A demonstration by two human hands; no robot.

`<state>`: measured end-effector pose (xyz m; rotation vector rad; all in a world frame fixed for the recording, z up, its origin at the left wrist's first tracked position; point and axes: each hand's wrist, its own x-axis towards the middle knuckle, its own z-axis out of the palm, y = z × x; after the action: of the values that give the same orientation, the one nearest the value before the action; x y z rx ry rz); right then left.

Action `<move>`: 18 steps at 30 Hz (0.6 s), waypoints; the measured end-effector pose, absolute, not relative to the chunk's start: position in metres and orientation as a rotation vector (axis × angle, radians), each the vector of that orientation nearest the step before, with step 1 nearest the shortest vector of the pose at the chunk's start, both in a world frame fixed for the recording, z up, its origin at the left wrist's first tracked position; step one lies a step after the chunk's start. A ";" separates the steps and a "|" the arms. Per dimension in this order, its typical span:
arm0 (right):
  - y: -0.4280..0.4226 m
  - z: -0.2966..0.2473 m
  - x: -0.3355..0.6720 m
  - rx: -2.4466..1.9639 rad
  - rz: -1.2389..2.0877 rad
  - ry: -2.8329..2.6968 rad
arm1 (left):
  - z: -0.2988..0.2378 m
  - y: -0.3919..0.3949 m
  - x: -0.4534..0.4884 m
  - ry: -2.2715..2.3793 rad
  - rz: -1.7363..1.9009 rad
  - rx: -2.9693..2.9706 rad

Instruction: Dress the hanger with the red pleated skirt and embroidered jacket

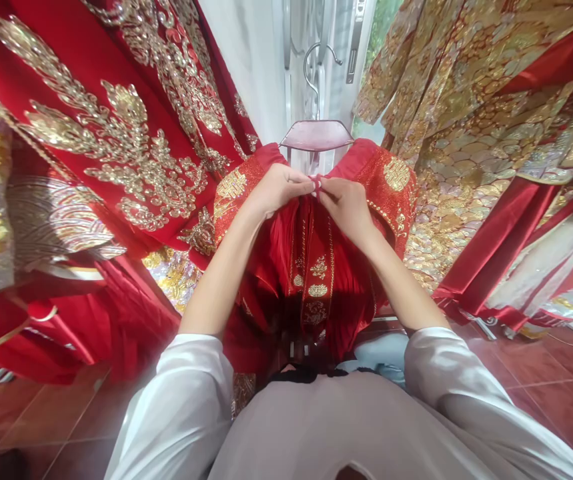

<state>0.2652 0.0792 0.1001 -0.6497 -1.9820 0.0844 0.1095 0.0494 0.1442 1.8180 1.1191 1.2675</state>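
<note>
Ornate garments (131, 133) hang around you in the head view. Your left hand (280, 190) and right hand (349, 203) pinch the collar front (318, 183) of the red jacket (322, 240) between closed fingertips, its body hanging below them, its hanger (316, 135) above.

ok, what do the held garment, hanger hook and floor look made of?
Garment: red cloth, partly glittery, in soft folds; its gold motifs glint like metallic thread or sequins, can't tell which.
Hanger hook: likely metal, polished, going by its thin bent shape and bright highlights.
Floor: reddish tiles, probably ceramic; straight joint lines show, with a slight sheen.
</note>
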 end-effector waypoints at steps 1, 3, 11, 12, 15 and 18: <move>0.081 0.099 0.266 -0.652 0.062 -1.994 | 0.143 0.051 0.110 1.123 1.279 1.821; 0.086 0.098 0.266 -0.658 0.054 -2.017 | 0.140 0.055 0.112 1.133 1.312 1.839; 0.089 0.094 0.261 -0.719 0.304 -1.925 | 0.129 0.070 0.118 1.225 1.256 2.170; 0.089 0.093 0.260 -0.698 0.447 -1.897 | 0.129 0.070 0.117 1.213 1.226 2.202; 0.089 0.092 0.258 -0.634 0.843 -1.774 | 0.128 0.069 0.115 1.130 1.117 2.261; 0.091 0.094 0.259 -0.611 0.960 -1.726 | 0.127 0.065 0.113 1.131 1.112 2.285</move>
<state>0.2585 0.0914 0.0938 -0.6110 -1.7257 0.9600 0.1126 0.0653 0.1273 2.2852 1.1315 1.1122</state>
